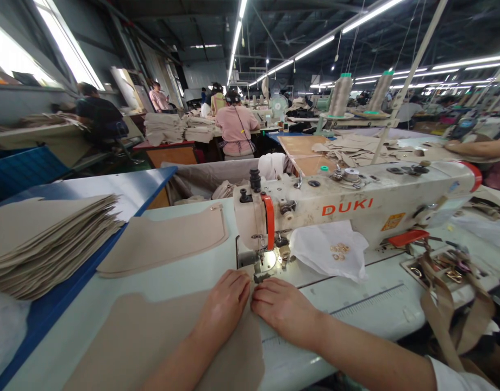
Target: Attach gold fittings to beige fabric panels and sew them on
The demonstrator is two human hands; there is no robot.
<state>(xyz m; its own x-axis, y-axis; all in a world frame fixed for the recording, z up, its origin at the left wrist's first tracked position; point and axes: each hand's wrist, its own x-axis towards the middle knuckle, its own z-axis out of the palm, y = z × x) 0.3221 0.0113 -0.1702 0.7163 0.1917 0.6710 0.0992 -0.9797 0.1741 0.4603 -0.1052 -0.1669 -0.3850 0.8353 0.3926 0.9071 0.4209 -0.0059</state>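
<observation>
A tan fabric piece lies on the pale sewing table in front of me. My left hand rests flat on its right edge, fingers stretched toward the needle. My right hand lies beside it, fingers together and pressing the fabric edge just below the presser foot of the white DUKI sewing machine. The machine's lamp lights the needle area. Neither hand grips anything.
A second tan piece lies farther back. A stack of cut tan pieces sits at left on a blue table. A white cloth with small metal rings lies under the machine arm. Webbing straps hang at right. Other workers sit ahead.
</observation>
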